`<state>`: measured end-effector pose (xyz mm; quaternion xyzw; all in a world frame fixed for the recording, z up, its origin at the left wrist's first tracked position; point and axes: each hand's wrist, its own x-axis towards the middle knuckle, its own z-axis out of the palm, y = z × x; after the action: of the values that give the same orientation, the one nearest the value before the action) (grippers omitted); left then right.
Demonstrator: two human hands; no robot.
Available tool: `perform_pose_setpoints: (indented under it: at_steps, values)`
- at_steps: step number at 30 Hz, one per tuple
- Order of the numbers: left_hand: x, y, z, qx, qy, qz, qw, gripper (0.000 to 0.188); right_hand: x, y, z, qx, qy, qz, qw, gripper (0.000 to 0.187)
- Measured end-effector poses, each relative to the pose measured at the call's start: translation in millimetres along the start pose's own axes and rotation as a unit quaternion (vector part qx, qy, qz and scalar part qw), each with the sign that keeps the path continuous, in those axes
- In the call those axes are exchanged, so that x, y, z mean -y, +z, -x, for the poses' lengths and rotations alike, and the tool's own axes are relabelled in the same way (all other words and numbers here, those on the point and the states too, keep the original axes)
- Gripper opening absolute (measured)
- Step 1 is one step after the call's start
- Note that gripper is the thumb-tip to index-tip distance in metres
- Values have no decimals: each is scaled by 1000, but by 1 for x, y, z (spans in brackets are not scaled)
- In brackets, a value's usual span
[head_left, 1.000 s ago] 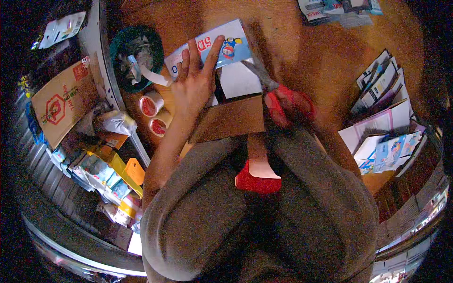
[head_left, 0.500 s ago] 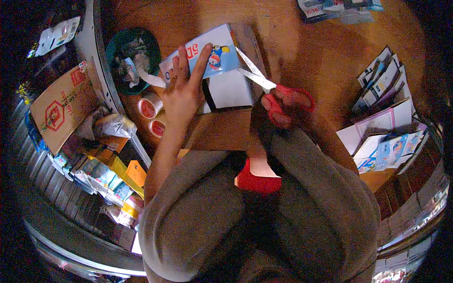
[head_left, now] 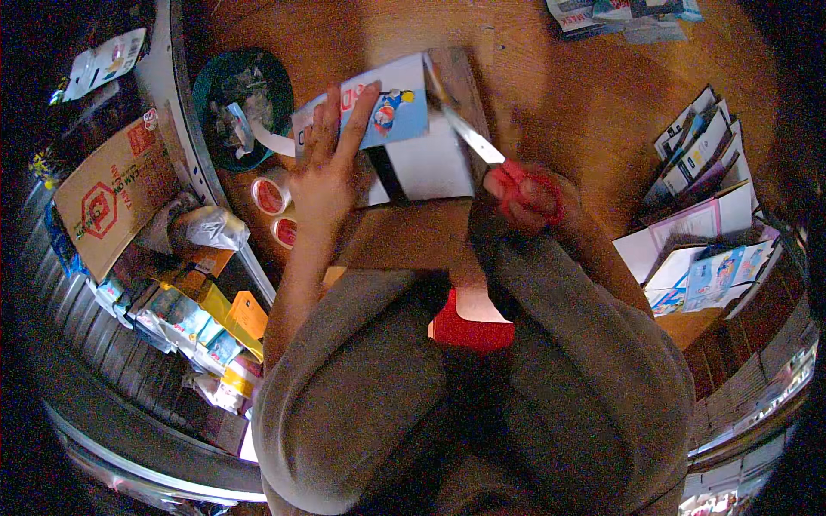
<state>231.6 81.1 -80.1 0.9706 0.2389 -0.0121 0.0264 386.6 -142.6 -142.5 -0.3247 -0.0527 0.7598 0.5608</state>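
My left hand (head_left: 327, 176) lies with fingers stretched flat, pressing on a light blue and white printed card or packet (head_left: 403, 116) with a cartoon figure. Beneath it are a white panel (head_left: 434, 168) with a dark stripe and a brown cardboard piece (head_left: 456, 73). In my right hand (head_left: 503, 202) is a pair of scissors (head_left: 482, 146), fingers closed round the red handles. The blades are together, pointing up and left along the card's right edge; their tips are blurred. A white strip (head_left: 274, 142) runs from beside my left hand to a dark green bin.
The dark green bin (head_left: 205, 95) with scraps stands left of the card, near two red-topped round containers (head_left: 268, 198). Farther left is a cardboard box (head_left: 112, 202). Upright printed packets (head_left: 705, 155) stand at the right; more packets (head_left: 632, 17) lie at the far edge.
The scissor blades have come together and their handles have closed. The card and the panel under it have shifted slightly, and my left hand has moved a little with them.
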Motion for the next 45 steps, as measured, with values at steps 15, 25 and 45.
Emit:
perform_pose_setpoints:
  at_steps: [15,25,45]
  values:
    - [51,-19,-60,-21,-110,127,986,47,35,-54,53,-19,-181,-13,983,51]
    - [56,16,-28,-50,-220,364,903,46,68,17,97,-157,-232,642,714,47]
    - [19,-7,-9,303,180,392,850,26,34,-32,135,-348,-135,523,766,32]
